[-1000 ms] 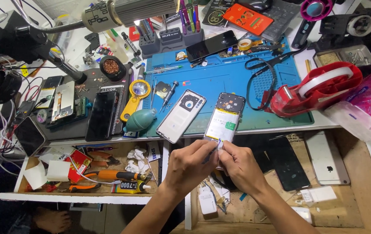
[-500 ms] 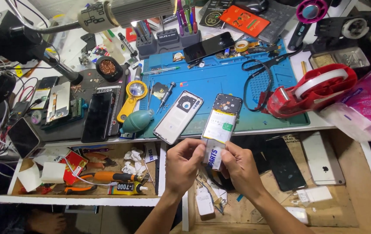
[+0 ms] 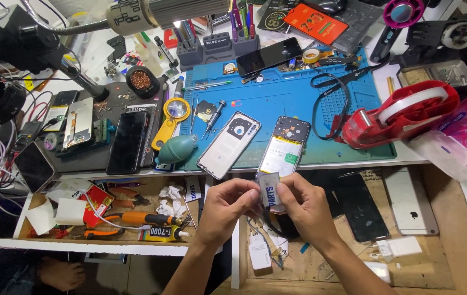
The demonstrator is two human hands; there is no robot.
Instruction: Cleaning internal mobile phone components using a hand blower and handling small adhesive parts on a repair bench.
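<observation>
1. Presently, two bare hands meet over an open wooden drawer (image 3: 408, 273) just below the front edge of the surface (image 3: 408, 155): the left hand (image 3: 225, 210) and the right hand (image 3: 307, 210), each with its fingers (image 3: 251, 194) pinched on one small flat packet of grey and white film with dark lettering (image 3: 270, 191), held upright between them.
2. One blue rubbery work mat (image 3: 277, 104) covers the middle of the surface. On it lie two opened phone parts side by side, near but apart: one pale back cover with a square camera cut-out (image 3: 228, 145) and one phone body showing its white battery (image 3: 284, 147).
3. One small screwdriver with a dark grip (image 3: 213, 116) lies tilted just above the back cover.
4. One yellow-rimmed round magnifier (image 3: 172, 117) and one green rubber air-blower bulb (image 3: 176, 150) sit at the mat's left edge.
5. One red plastic tape dispenser carrying a white roll (image 3: 403, 117) stands at the right.
6. One dark glossy phone (image 3: 127, 143) lies face up left of the magnifier.
7. One white slim phone (image 3: 410, 199) and one black phone (image 3: 362, 207) lie flat in the drawer, right of the hands.
</observation>
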